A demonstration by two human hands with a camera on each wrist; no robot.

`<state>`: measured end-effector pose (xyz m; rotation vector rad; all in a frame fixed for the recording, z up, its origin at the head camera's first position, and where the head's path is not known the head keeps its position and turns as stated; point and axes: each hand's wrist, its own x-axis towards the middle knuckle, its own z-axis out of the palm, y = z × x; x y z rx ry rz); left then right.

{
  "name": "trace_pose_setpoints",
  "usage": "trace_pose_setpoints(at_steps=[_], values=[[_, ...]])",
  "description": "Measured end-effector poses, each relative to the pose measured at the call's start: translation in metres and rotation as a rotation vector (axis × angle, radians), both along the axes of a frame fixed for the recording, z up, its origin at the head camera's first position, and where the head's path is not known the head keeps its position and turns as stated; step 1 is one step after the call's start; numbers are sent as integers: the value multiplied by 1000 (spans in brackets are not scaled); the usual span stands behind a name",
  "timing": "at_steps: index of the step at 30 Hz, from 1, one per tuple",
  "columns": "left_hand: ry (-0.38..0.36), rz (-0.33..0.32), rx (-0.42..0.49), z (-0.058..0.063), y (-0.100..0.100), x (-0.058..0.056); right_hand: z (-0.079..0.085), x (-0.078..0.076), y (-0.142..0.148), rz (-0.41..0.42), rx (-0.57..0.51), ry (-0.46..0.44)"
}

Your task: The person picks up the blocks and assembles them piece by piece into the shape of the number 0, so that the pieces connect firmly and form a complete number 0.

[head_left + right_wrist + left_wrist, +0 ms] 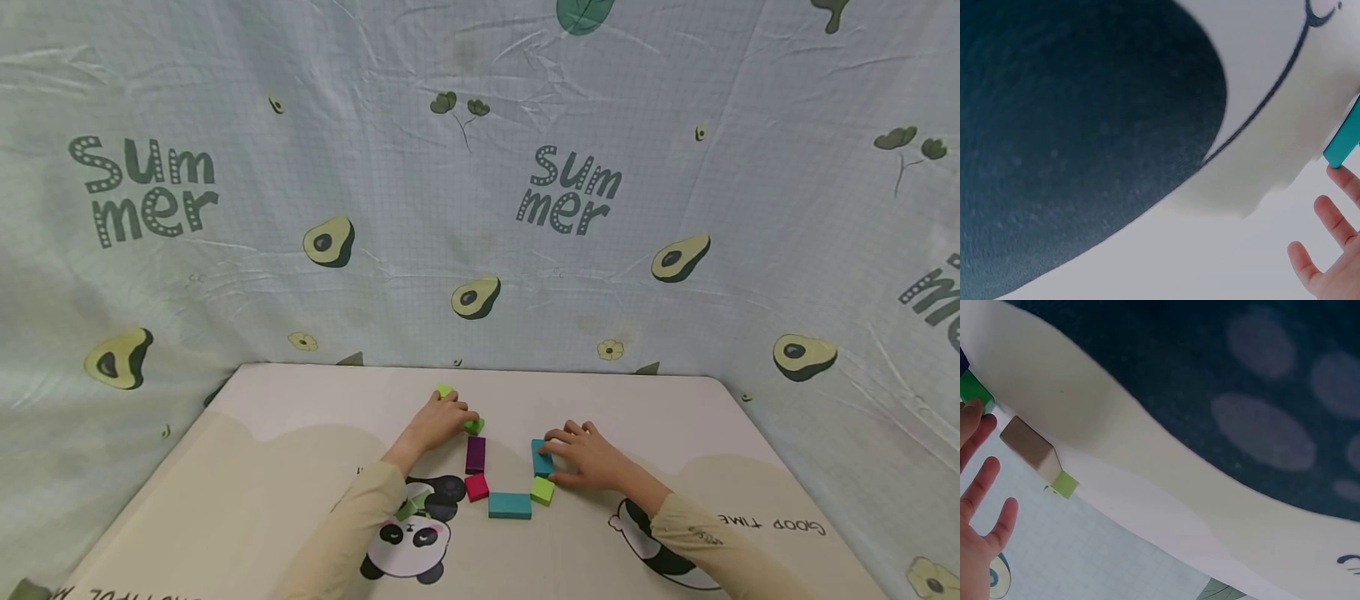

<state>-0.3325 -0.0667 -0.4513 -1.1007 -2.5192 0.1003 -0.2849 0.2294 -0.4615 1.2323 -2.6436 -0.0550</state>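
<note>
My left hand [442, 419] reaches over the table and pinches a green block [977, 394] between thumb and index finger; its other fingers are spread. Beside those fingers, the left wrist view shows a bare wood-coloured block [1029, 445] with a lime block [1065, 485] against its end. My right hand [592, 458] holds an upright-lying teal block [541, 460], index fingertip at its far end and thumb near its other end. Just below the thumb sits another lime block [542, 491]. The thumb is out of the right wrist view.
A second teal block [510, 506] lies crosswise at the near side. A red block [476, 487] and a purple block [476, 455] continue up the left, forming a U shape. The table [300, 392] is printed with pandas; a patterned sheet [405, 208] hangs behind.
</note>
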Motion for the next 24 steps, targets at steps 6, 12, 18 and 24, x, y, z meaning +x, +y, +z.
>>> trace_pose_setpoints(at_steps=[6,12,18,24], values=[[-29,9,4,0,3,-1,1,-3,1,0,1,-6],[-60,6,13,3,6,-1,1,-6,3,3,12,-9],[-70,-3,-5,4,10,0,-1,-10,5,14,-2,-13],[-94,4,-4,6,13,1,-2,-12,7,24,-13,-8]])
